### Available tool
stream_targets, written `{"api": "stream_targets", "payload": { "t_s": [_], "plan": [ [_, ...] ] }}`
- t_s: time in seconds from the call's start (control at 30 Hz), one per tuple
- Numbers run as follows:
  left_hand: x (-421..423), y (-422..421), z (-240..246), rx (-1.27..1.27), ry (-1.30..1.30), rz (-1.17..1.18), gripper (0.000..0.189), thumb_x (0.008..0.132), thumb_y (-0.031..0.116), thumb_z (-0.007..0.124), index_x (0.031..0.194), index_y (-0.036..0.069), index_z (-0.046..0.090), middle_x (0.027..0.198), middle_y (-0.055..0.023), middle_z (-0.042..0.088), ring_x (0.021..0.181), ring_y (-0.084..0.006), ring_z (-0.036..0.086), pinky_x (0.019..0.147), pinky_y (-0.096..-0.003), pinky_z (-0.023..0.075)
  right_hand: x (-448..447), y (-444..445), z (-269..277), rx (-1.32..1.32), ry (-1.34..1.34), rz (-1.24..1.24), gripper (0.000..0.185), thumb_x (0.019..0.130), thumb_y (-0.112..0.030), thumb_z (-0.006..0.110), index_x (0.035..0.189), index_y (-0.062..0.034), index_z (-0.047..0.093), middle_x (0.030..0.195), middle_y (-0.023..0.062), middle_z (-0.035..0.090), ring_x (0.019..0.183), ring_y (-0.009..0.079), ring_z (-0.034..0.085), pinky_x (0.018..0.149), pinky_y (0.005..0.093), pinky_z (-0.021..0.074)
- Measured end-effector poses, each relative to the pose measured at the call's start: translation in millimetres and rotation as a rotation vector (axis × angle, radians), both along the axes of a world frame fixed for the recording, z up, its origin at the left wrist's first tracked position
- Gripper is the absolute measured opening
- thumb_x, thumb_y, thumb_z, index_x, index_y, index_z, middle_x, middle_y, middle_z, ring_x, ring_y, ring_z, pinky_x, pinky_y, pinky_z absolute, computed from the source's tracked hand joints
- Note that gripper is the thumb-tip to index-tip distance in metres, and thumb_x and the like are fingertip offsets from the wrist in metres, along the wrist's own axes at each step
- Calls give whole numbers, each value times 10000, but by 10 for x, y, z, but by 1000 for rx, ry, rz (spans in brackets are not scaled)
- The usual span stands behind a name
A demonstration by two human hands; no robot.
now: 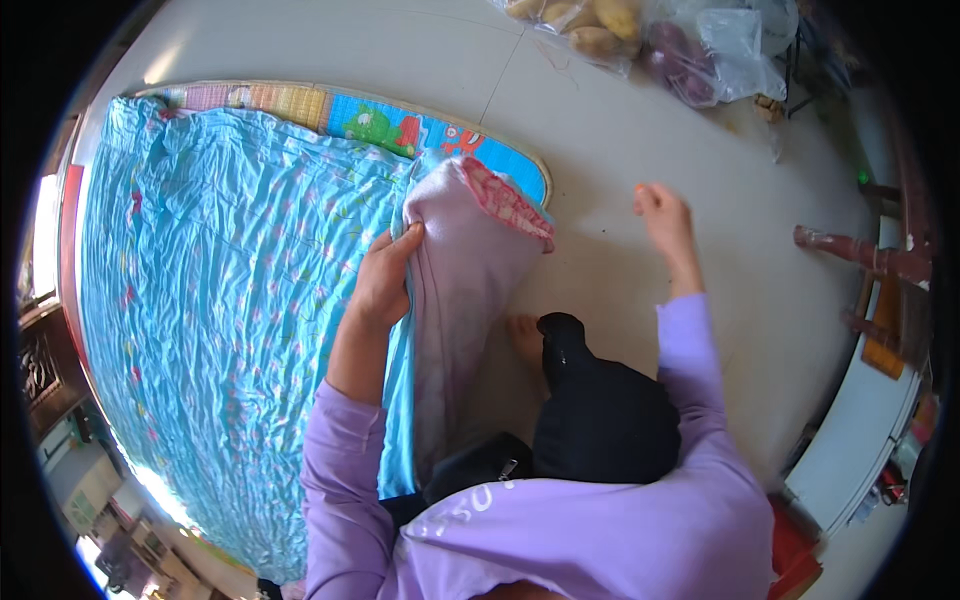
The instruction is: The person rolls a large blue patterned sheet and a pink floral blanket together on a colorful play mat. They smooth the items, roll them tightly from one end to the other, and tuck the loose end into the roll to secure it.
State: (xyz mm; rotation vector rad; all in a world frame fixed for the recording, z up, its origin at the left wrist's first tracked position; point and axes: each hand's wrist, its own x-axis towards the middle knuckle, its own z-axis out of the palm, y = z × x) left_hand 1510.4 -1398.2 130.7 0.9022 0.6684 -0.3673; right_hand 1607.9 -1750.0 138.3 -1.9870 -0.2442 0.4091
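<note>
A light-blue floral cloth (247, 247), heavily wrinkled, is spread over a mat (442, 139) with cartoon animals on the floor. My left hand (384, 277) grips the cloth's right edge together with a pale pink, fuzzy blanket (480, 262), thumb on top. The blanket's far corner is folded over and shows a red-and-white patterned underside (510, 199). Raised over the bare floor to the right, my right hand (664, 217) has its fingers curled together. A small orange spot shows at its fingertips; whether they pinch something thin cannot be made out.
Clear plastic bags of potato-like tubers (592, 26) and purplish produce (679, 64) lie at the far right. Dark red wooden furniture legs (862, 251) and a white cabinet (855, 442) stand on the right. My bent knee (607, 420) is beside the blanket.
</note>
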Motion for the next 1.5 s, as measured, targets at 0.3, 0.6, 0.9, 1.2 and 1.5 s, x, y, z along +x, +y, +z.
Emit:
{"api": "stream_targets", "payload": {
  "t_s": [0.3, 0.6, 0.9, 1.2, 1.5],
  "plan": [
    [-433, 984, -309, 87, 20, 258, 407, 1018, 224, 483, 1339, -25, 504, 1291, -144, 607, 1178, -285, 590, 1050, -440, 450, -1595, 908, -1394, 349, 838, 766, 213, 971, -220, 605, 1048, -50, 706, 925, 19, 709, 937, 91, 598, 852, 280, 480],
    [-608, 1442, -301, 152, 140, 381, 374, 1030, 204, 468, 1339, -4, 499, 1319, -159, 581, 1225, -296, 554, 1075, -456, 421, -1929, 900, -1542, 263, 327, 738, 177, 856, -183, 608, 974, -69, 675, 1106, 90, 652, 1117, 255, 587, 923, 342, 433],
    [-473, 1422, -297, 206, 248, 370, 380, 1034, 221, 457, 1341, 0, 494, 1344, -169, 561, 1255, -307, 527, 1083, -470, 413, -499, -2532, -1535, -387, -185, -1140, 253, 1002, -257, 503, 1085, -72, 654, 1044, 55, 655, 971, 177, 621, 847, 340, 503],
    [-399, 1287, -175, 300, 269, 359, 401, 1033, 257, 476, 1347, 8, 495, 1339, -164, 564, 1238, -298, 535, 1080, -462, 409, -2088, -100, -1310, 451, 754, 93, 159, 953, -201, 610, 980, -69, 696, 954, 17, 677, 949, 135, 615, 879, 329, 489],
    [-504, 1350, -125, 313, 111, 167, 379, 991, 220, 521, 1276, -26, 565, 1191, -141, 643, 1088, -267, 621, 974, -413, 491, -1124, -3091, -1479, -510, -107, -1037, 314, 992, -170, 562, 1277, -38, 568, 1245, 91, 596, 1147, 208, 574, 1010, 354, 442]
  ]
}}
